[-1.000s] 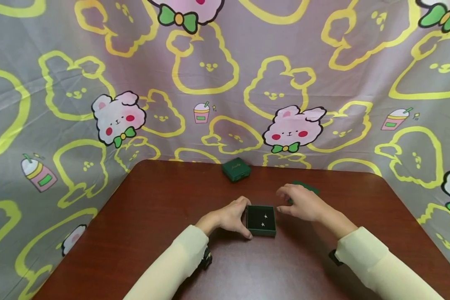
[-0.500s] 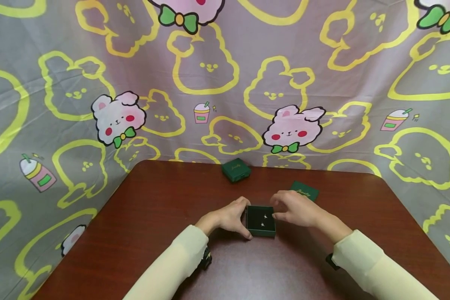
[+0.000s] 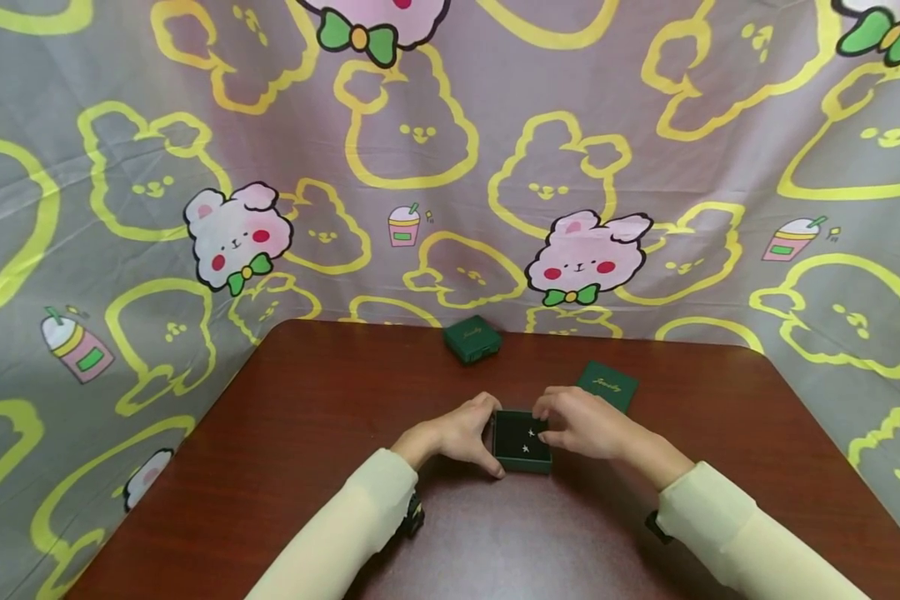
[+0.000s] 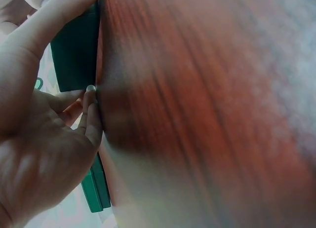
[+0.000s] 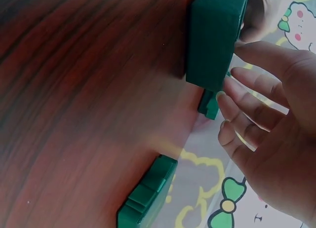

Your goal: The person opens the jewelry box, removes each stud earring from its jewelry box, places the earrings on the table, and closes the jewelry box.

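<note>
A small open jewelry box [image 3: 522,467], dark green with a black lining, sits on the table in the head view. Two tiny silver star-like earrings [image 3: 531,433] rest on the lining. My left hand [image 3: 461,433] grips the box from its left side, thumb by the near corner and fingers by the far one. Over the right rim reaches my right hand [image 3: 587,423], thumb and index fingertips beside the upper earring. In the right wrist view, the other fingers [image 5: 242,117] are loosely bent beside the box's green wall [image 5: 212,40], and nothing shows in that hand.
A closed green jewelry box [image 3: 472,337] stands at the table's back edge. Behind my right hand lies another green square piece [image 3: 607,383] with gold lettering, partly covered by the hand. A patterned cloth [image 3: 450,167] hangs around the brown table [image 3: 330,375].
My right hand has moved left and slightly nearer, from beside the box to over its right rim, uncovering more of the lettered green piece. My left hand and the box have stayed put.
</note>
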{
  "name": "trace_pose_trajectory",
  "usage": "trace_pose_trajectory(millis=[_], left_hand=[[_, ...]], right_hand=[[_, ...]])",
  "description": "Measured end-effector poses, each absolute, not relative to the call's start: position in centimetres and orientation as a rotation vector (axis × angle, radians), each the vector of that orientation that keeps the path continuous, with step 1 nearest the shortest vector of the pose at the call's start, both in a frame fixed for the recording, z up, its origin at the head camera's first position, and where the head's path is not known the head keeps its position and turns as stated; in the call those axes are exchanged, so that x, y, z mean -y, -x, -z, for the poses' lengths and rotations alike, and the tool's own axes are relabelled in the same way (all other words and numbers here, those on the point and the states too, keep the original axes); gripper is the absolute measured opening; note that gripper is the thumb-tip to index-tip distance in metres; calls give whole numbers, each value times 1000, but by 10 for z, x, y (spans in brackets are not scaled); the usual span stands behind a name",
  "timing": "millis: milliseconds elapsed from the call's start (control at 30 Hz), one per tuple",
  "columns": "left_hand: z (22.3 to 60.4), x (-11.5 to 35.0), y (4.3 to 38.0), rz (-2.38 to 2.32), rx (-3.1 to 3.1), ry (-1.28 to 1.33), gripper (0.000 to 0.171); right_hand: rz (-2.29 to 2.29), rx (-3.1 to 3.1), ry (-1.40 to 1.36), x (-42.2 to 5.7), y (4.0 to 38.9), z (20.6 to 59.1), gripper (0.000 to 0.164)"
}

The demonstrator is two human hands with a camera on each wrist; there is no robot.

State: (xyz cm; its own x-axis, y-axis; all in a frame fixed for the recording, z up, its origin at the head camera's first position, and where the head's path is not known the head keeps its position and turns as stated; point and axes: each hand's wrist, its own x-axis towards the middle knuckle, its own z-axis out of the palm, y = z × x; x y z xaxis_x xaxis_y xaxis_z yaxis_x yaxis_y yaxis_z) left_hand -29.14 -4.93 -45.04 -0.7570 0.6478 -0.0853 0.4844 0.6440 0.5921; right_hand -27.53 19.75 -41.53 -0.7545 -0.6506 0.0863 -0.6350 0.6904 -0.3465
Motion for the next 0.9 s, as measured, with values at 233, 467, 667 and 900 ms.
trace_pose_trajectory(millis=[233, 467, 667, 900], left_hand=[[452, 49, 291, -799, -2566, -912, 77], [450, 50, 293, -793, -2544, -915, 79], [450, 50, 293, -787, -2544, -905, 79], [451, 49, 294, -777, -2552, -902, 79]], right_hand=[[541, -2843, 1116, -195, 274, 417, 22], [520, -2845, 1157, -194, 275, 420, 17], [522, -2835, 1166, -194, 275, 423, 16], [543, -2830, 1189, -190, 274, 422, 13]])
